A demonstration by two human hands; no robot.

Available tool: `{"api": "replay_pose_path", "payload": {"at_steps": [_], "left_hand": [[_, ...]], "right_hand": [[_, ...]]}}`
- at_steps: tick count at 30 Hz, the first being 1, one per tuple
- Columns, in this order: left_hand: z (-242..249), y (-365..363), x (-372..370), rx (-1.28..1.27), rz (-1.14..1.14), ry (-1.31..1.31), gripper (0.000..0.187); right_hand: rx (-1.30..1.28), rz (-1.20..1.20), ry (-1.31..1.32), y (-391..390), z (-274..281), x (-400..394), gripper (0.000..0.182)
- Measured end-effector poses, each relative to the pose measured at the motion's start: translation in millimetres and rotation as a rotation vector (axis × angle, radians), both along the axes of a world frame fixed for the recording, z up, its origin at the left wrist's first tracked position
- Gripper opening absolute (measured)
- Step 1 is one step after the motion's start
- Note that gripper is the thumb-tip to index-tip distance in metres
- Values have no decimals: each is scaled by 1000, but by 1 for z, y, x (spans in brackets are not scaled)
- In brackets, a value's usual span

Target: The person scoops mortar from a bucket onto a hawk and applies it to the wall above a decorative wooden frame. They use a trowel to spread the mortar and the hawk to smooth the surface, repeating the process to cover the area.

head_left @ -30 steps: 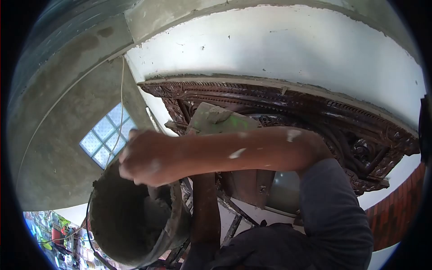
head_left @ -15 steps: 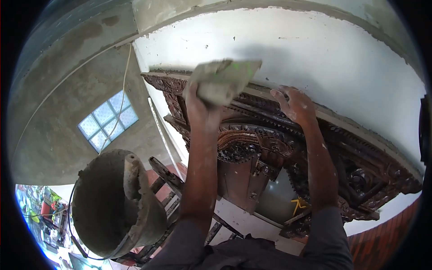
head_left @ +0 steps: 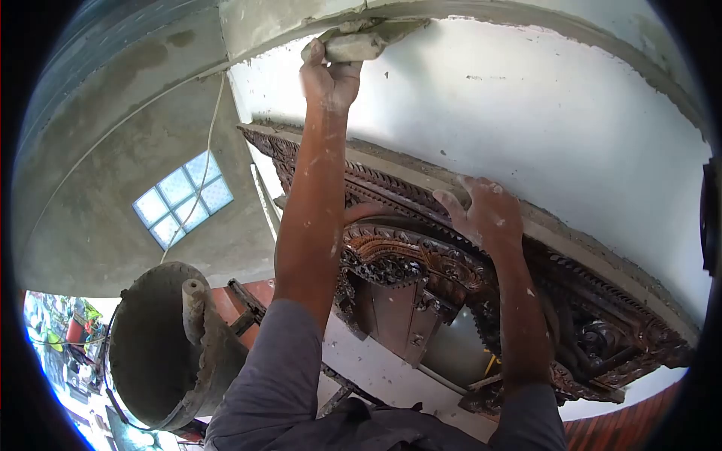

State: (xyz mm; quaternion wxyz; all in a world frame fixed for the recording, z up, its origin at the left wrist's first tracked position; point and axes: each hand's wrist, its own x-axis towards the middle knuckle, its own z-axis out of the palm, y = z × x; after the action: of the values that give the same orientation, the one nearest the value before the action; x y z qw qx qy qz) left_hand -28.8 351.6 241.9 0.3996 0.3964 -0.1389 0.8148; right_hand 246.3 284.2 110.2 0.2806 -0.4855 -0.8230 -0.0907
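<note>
My left hand [head_left: 329, 86] is raised at the top of the white wall [head_left: 481, 98], its fingers closed round a mortar-caked plastering trowel [head_left: 361, 45]. The trowel lies against the grey plaster band [head_left: 301, 34] along the wall's upper edge. Lower down on the right, my right hand [head_left: 489, 210] rests on the ledge [head_left: 556, 225] above a dark carved wooden frame [head_left: 451, 259]. Its thumb and fingers are apart, with nothing in them.
A mortar-coated bucket [head_left: 218, 368] stands at the lower left, with a tool handle [head_left: 193, 308] sticking up inside. Parts of a ladder [head_left: 244, 312] show beside it. Further left are a glass-block window [head_left: 183, 199] and a hanging cable [head_left: 214, 120].
My left hand has carried the trowel up from near the wooden frame to the wall's top edge. My right hand stays at the ledge, a little lower in view.
</note>
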Motion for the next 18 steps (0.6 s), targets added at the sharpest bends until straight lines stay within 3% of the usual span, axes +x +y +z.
{"api": "replay_pose_path", "payload": {"at_steps": [7, 12, 18], "left_hand": [[-3, -41, -5, 80, 21, -1, 40], [-45, -85, -1, 141, 43, 19, 40], [-63, -52, -18, 34, 161, 51, 56]], "right_hand": [[36, -37, -35, 2, -7, -1, 61], [37, -56, -42, -1, -6, -3, 61], [64, -89, -32, -5, -6, -4, 61]]}}
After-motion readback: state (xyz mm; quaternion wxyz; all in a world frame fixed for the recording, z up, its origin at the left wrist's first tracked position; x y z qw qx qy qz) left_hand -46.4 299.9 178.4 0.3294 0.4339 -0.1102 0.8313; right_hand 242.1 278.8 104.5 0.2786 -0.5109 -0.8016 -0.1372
